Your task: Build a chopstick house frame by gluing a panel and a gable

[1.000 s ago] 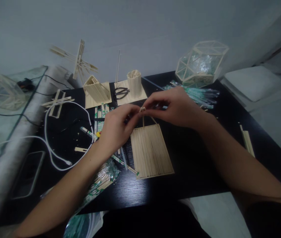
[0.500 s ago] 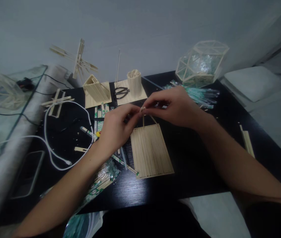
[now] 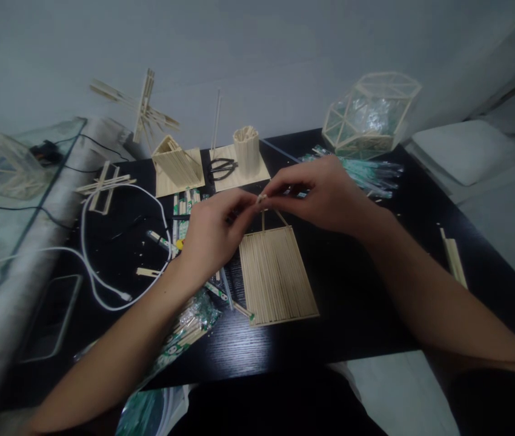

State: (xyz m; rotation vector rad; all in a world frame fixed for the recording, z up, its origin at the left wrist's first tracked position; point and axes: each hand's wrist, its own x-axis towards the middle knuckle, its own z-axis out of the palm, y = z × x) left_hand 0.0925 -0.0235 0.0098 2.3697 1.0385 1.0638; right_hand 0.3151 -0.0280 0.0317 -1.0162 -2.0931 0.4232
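Note:
A flat panel of side-by-side wooden sticks (image 3: 280,278) lies on the dark table in front of me. Two thin sticks (image 3: 282,218) rise from its far edge and meet between my fingertips. My left hand (image 3: 216,221) pinches that meeting point from the left, and my right hand (image 3: 318,194) pinches it from the right. Their fingertips nearly touch, so the exact joint is mostly hidden. Both hands are closed, and the panel itself is untouched by them.
Behind stand a triangular stick holder (image 3: 176,165) and a round one (image 3: 246,151), with black scissors (image 3: 222,169) between. Wrapped chopsticks (image 3: 189,333) and a white cable (image 3: 85,254) lie left. A geometric stick frame (image 3: 371,115) stands back right; loose sticks (image 3: 454,260) lie right.

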